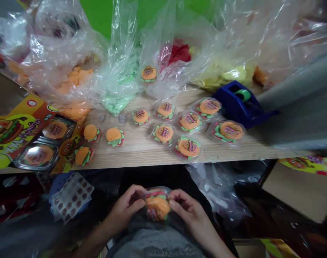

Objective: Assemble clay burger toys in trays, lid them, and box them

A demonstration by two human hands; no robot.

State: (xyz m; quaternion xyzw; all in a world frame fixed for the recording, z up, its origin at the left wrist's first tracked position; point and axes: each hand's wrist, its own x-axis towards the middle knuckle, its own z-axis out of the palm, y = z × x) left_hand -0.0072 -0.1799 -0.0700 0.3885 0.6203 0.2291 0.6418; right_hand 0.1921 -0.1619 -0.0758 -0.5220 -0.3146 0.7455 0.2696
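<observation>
Above my lap, in the head view, I hold a clear plastic case with a gummy burger (pixel 158 207) inside. My left hand (pixel 130 202) pinches its left edge between thumb and fingers. On the opposite edge, my right hand (pixel 183 208) has the same sort of pinch. A printed burger label shows near the lower side of the case. Several packed burgers like this one (pixel 190 122) sit on the table ahead. Three unpacked gummy burgers (pixel 115 137) lie to the left of them.
Clear bags of orange (pixel 80 77), green (pixel 120 96), red (pixel 179 53) and yellow pieces (pixel 230 75) line the table's back. A blue tape dispenser (pixel 240 104) stands right. A printed display box (pixel 37 138) is left. Sticker sheets (pixel 73 197) hang below the table edge (pixel 142 163).
</observation>
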